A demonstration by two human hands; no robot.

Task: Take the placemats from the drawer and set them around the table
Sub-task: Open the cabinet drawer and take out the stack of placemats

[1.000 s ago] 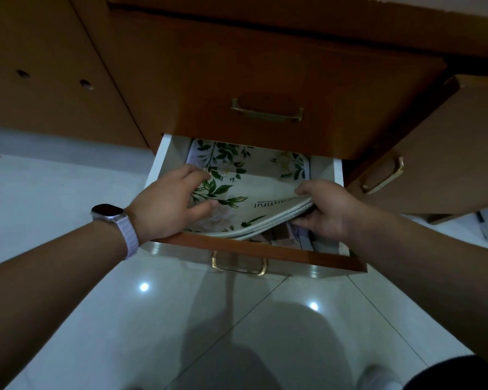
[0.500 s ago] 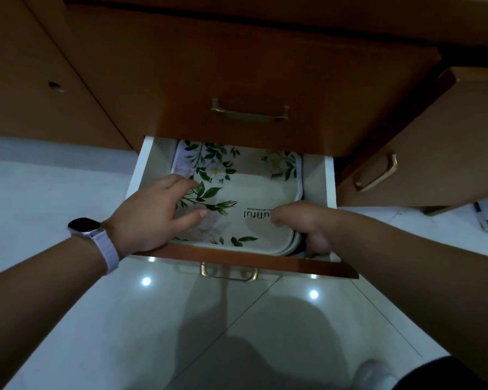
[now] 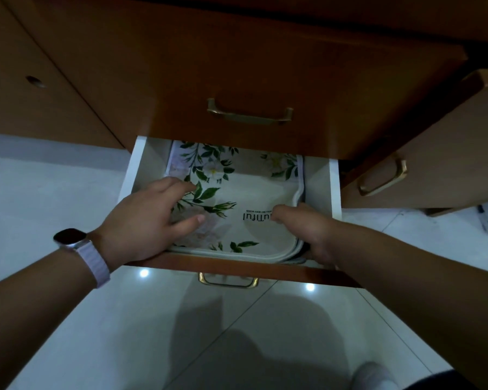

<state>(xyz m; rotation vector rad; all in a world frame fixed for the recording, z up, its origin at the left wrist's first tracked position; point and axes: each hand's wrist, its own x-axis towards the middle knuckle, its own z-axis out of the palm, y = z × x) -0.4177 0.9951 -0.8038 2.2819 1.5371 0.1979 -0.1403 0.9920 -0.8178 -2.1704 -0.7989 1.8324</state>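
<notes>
Placemats (image 3: pixel 254 198) in drawer (image 3: pixel 323 178), under both hands.

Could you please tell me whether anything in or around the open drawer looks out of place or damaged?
Nothing looks damaged or spilled. The floral placemats lie stacked in the open drawer, under both hands.

Home interior, likely dining or kitchen area. Wooden cabinet (image 3: pixel 265 66) with brass-handled drawers, floral placemats (image 3: pixel 245 204) inside one. Glossy white tiled floor (image 3: pixel 124 333).
</notes>
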